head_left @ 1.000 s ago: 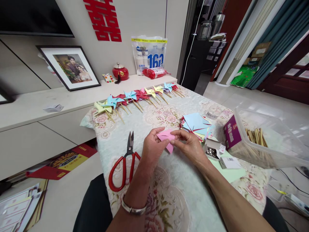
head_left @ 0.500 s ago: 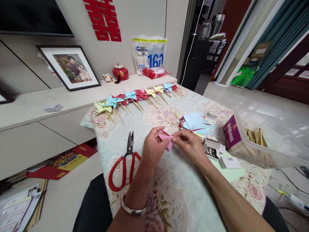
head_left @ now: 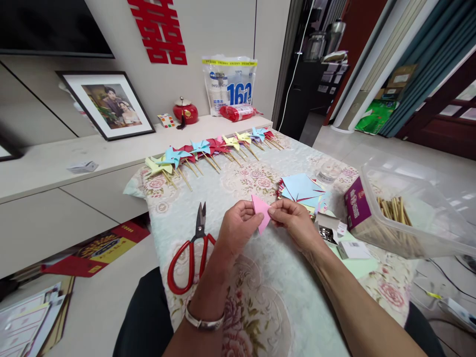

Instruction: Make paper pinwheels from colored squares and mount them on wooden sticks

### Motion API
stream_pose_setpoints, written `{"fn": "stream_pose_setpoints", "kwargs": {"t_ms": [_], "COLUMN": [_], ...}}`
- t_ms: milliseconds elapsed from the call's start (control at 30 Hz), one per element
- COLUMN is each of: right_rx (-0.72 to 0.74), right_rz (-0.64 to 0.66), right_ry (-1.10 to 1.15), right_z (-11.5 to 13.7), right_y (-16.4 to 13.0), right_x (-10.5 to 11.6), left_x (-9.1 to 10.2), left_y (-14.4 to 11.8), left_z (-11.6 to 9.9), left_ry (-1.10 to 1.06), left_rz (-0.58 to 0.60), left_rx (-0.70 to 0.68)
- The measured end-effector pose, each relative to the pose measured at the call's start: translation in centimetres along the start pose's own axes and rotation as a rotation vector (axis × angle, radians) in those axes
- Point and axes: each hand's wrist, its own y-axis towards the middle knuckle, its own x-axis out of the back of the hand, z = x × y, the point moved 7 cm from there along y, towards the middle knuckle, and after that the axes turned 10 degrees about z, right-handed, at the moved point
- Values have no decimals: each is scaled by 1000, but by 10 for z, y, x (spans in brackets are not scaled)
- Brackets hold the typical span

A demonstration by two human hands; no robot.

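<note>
A small piece of pink paper (head_left: 261,210), folded to a triangle, is held above the middle of the table. My left hand (head_left: 240,223) pinches it from the left, thumb lying on its face. On the other side, the fingertips of my right hand (head_left: 292,218) are closed on its right corner. Red-handled scissors (head_left: 197,248) lie left of my left forearm, blades pointing away. Just beyond my right hand is a stack of cut paper sheets with a light blue one (head_left: 302,188) on top. A small box of metal fasteners (head_left: 327,235) stands open beside my right wrist.
Several paper pinwheels on sticks (head_left: 201,147) line the table's far edge. At the right stands a clear plastic bin (head_left: 394,243) with wooden sticks. A white box (head_left: 355,250) rests on pale green paper (head_left: 359,268). Behind the table runs a white cabinet (head_left: 111,153).
The pink paper has gone from a partly open fold to a flat triangle, its point now upward. My fingers have shifted slightly around it, both hands still gripping.
</note>
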Motion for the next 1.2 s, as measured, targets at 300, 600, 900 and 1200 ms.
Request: {"fn": "stream_pose_setpoints", "kwargs": {"t_ms": [300,600,900,1200], "right_rx": [1,-46,-26,-75], "right_rz": [30,104,54,70], "right_ry": [-315,-689,-871,-982], "right_z": [-2,-12,-3,-8], "right_y": [-1,0,-3,-2], "right_x": [-2,-7,-15,-22], "left_x": [5,-1,3,5], "left_y": [2,2,4,-8], "left_z": [7,3,13,1], "left_ry": [234,1087,1163,1343], "left_rz": [50,8,-23,-19], "left_rx": [24,117,132,224]}}
